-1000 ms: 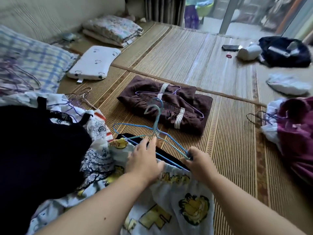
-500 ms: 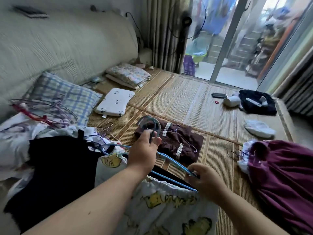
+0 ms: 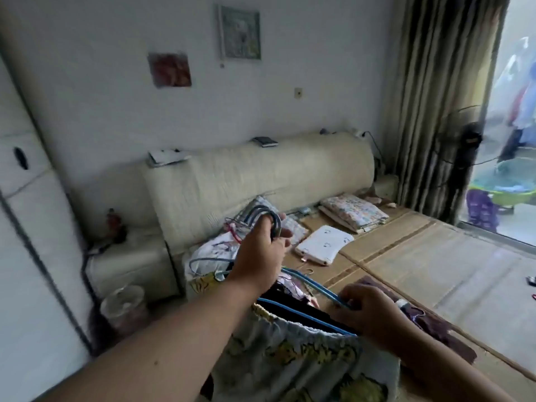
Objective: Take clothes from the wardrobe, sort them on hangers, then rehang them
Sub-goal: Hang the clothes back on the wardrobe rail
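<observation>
The left hand (image 3: 259, 256) grips the blue hanger (image 3: 293, 311) by its hook (image 3: 277, 224), up high, while the right hand (image 3: 371, 314) pinches its shoulder end lower down, with the yellow-printed garment (image 3: 304, 367) draped just beneath both.

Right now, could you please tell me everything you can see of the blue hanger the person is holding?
The blue hanger is thin wire with a blue coating, held up tilted, hook end highest. The left hand grips the hooks; several loops show there, so more than one hanger may be bundled. The right hand pinches the lower shoulder corner. The bottom bar carries the gathered waistband of a pale garment printed with yellow figures, which hangs below.
</observation>
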A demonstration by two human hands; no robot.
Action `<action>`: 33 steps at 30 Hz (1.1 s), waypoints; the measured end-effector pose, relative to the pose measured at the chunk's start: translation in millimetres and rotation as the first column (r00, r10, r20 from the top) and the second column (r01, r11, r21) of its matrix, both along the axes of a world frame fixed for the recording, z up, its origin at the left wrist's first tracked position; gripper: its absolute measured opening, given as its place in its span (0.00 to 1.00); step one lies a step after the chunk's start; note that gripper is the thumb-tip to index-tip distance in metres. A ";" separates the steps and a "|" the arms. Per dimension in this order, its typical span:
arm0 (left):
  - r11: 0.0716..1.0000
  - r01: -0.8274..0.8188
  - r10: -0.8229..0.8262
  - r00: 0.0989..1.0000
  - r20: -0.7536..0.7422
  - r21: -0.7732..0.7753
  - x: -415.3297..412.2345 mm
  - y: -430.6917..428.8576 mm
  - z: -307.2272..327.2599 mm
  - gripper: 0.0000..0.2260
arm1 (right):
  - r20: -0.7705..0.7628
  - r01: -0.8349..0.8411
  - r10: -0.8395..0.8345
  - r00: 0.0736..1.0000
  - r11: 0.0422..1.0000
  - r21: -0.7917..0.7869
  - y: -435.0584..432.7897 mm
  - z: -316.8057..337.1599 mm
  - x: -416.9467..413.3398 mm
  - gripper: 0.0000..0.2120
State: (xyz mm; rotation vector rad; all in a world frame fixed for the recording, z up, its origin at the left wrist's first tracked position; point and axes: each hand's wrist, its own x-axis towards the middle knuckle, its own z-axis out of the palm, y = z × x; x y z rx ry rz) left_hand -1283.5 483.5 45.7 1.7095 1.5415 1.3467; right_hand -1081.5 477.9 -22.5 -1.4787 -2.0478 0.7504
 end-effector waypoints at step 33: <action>0.224 -0.760 0.860 0.449 0.243 0.610 -382.6 -420.2 381.6 0.10 | -0.074 -0.758 0.881 0.467 0.442 0.479 -273.8 375.1 -461.2 0.07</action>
